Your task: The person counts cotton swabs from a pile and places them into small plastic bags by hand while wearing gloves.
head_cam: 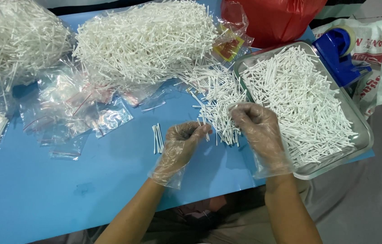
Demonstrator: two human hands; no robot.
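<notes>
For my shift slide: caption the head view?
Gloved left hand and right hand pick white sticks beside a metal tray on a blue table.

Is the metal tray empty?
No, the tray is covered with white sticks.

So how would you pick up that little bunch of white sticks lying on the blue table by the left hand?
Pinch the little bunch of sticks across its middle from above. The sticks lie flat, side by side, pointing away from the person, so a squeeze from both sides probably keeps them together. The left hand is nearest.
</notes>
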